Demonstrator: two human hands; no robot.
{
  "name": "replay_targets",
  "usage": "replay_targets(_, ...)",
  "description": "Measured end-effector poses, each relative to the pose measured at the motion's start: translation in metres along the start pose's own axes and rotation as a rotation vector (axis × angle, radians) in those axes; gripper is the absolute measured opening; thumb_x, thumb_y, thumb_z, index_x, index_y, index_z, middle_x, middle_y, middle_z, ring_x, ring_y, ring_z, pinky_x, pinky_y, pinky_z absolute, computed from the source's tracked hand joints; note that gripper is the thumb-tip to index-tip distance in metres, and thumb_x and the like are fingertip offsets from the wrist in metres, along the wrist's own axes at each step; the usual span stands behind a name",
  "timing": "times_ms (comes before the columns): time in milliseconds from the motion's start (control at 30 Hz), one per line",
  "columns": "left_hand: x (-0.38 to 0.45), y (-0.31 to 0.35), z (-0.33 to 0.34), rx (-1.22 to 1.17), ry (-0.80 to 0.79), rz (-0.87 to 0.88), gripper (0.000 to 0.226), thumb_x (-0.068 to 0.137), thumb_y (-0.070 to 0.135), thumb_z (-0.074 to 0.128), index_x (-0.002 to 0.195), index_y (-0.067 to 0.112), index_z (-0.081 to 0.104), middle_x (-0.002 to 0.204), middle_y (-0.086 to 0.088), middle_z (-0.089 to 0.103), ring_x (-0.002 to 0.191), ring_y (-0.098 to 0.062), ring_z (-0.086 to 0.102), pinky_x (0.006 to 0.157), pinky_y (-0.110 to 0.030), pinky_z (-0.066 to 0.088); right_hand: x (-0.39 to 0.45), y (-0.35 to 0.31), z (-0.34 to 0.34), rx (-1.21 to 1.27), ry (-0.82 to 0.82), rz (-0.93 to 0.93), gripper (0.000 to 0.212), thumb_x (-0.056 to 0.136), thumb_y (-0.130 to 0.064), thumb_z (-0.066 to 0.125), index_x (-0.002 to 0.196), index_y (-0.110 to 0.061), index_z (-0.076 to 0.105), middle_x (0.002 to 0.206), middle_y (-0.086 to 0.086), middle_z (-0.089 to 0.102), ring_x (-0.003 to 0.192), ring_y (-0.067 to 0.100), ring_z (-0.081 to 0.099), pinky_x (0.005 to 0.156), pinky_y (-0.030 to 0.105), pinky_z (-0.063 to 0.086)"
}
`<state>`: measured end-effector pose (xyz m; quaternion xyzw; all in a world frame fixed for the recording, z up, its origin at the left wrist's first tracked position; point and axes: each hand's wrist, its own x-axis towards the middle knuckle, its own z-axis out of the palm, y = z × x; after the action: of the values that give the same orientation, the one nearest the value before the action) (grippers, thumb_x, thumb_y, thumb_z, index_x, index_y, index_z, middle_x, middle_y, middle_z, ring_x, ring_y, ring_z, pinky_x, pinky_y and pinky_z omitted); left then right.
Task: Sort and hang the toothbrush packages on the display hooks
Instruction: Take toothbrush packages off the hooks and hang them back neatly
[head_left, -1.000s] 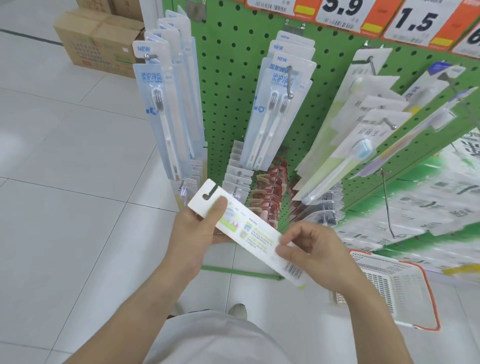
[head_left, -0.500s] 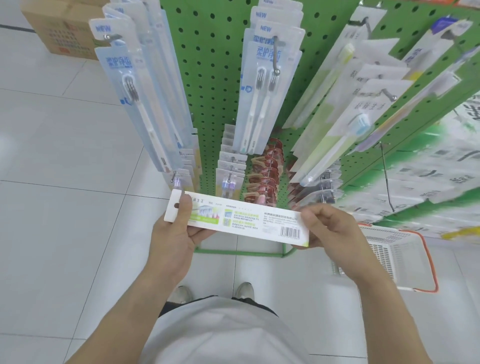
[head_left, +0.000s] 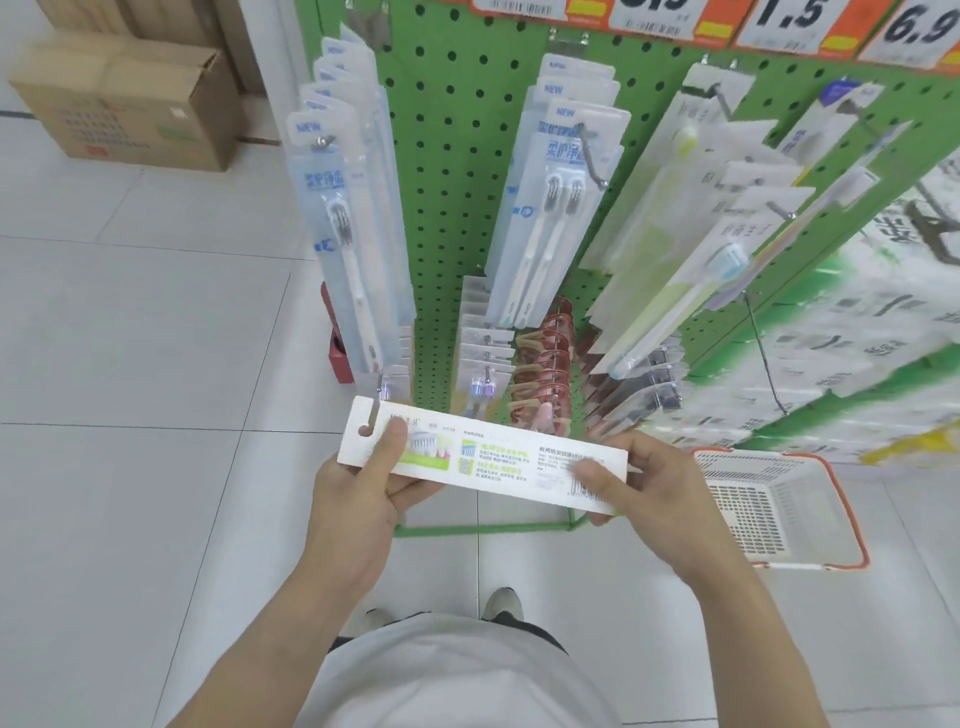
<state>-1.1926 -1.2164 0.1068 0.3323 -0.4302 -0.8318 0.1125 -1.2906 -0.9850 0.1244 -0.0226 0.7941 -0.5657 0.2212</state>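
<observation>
toothbrush package (head_left: 483, 457) held flat, back up, before green pegboard (head_left: 457, 171) – left hand (head_left: 358, 493) pinching hang-hole end, right hand (head_left: 639, 483) pinching barcode end. best matched to same-type hook (head_left: 779, 210) – hole turned up, then slid on.

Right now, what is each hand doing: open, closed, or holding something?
Left hand: grips the hang-hole end of the toothbrush package.
Right hand: pinches the barcode end of the same package.

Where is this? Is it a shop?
Most likely a shop aisle. Price tags run along the top of a green pegboard, toothbrush packages hang on its hooks, and a shopping basket sits on the floor.
</observation>
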Motion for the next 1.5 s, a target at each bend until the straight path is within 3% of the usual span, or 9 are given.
replay_targets(267,-0.005,0.032,-0.044,-0.001,0.001,0.018,0.04,0.103,0.034,0.048,0.11,-0.001,0.067,0.105,-0.016,0.077,0.098,-0.031,0.075,0.079,-0.041,0.063,-0.017,-0.011,0.051,0.053,0.031,0.022,0.016,0.1,-0.021,0.059,0.107,-0.01,0.069,0.097,0.012,0.074,0.069,0.018,0.07,0.062,0.037,0.062)
replay_targets(400,-0.008,0.037,-0.056,0.018,-0.019,0.023,0.037,0.102,0.032,0.05,0.104,0.0,0.067,0.102,-0.014,0.077,0.095,-0.029,0.076,0.074,-0.036,0.064,-0.033,-0.009,0.073,-0.441,0.212,-0.2,0.037,0.097,-0.028,0.066,0.133,-0.031,0.058,0.123,-0.008,0.059,0.1,0.011,0.064,0.09,0.02,0.049)
replay_targets(533,-0.013,0.032,-0.056,0.0,-0.037,-0.037,0.036,0.102,0.031,0.052,0.108,-0.002,0.066,0.104,-0.014,0.077,0.097,-0.03,0.075,0.078,-0.038,0.063,-0.052,0.009,0.101,-0.838,0.372,-0.574,0.037,0.094,-0.019,0.061,0.13,-0.028,0.063,0.147,0.001,0.052,0.143,0.03,0.039,0.119,0.058,0.023)
replay_targets(633,-0.017,0.029,-0.054,-0.074,-0.009,-0.144,0.031,0.102,0.028,0.055,0.108,-0.001,0.066,0.103,-0.017,0.077,0.092,-0.028,0.076,0.071,-0.035,0.064,-0.062,0.024,0.127,-0.945,0.374,-0.568,0.052,0.081,0.002,0.054,0.128,-0.019,0.065,0.147,0.01,0.055,0.145,0.033,0.041,0.112,0.072,0.024)
replay_targets(800,-0.022,0.022,-0.048,-0.146,-0.01,-0.242,0.031,0.102,0.03,0.056,0.11,0.002,0.065,0.102,-0.019,0.076,0.089,-0.025,0.077,0.069,-0.033,0.064,-0.073,0.04,0.128,-0.968,0.24,-0.572,0.05,0.091,-0.011,0.052,0.14,-0.013,0.053,0.149,0.014,0.052,0.142,0.032,0.045,0.112,0.057,0.039)
replay_targets(933,-0.034,0.014,-0.031,0.01,-0.112,-0.177,0.041,0.096,0.04,0.062,0.112,0.003,0.067,0.108,-0.019,0.075,0.099,-0.028,0.074,0.072,-0.031,0.063,-0.067,0.054,0.101,-0.751,0.207,-0.543,0.062,0.078,0.016,0.066,0.129,-0.019,0.066,0.131,0.003,0.068,0.121,0.028,0.065,0.092,0.045,0.058)
replay_targets(1100,-0.053,0.003,0.006,0.472,-0.33,0.153,0.086,0.059,0.055,0.085,0.135,0.036,0.049,0.13,0.008,0.061,0.116,-0.002,0.062,0.095,-0.029,0.052,-0.068,0.051,0.059,-0.484,0.17,-0.432,0.039,0.098,-0.011,0.049,0.129,-0.024,0.068,0.085,-0.012,0.069,0.069,0.0,0.059,0.064,0.016,0.046)
replay_targets(1333,-0.056,-0.006,0.088,0.492,-0.379,0.372,0.032,0.087,0.009,0.076,0.113,0.02,0.061,0.106,0.005,0.077,0.098,-0.014,0.073,0.089,-0.039,0.058,-0.065,0.043,0.008,0.176,-0.08,-0.249,0.029,0.096,-0.001,0.056,0.113,-0.018,0.072,0.102,0.005,0.078,0.094,0.026,0.072,0.085,0.041,0.053)
replay_targets(1500,-0.057,-0.004,0.146,0.52,-0.402,0.474,0.032,0.083,0.018,0.08,0.109,0.023,0.061,0.105,0.007,0.077,0.098,-0.014,0.073,0.085,-0.032,0.056,-0.047,0.033,-0.035,0.341,-0.146,-0.269,0.023,0.095,-0.011,0.058,0.114,-0.017,0.071,0.102,0.023,0.074,0.093,0.03,0.068,0.084,0.051,0.052)
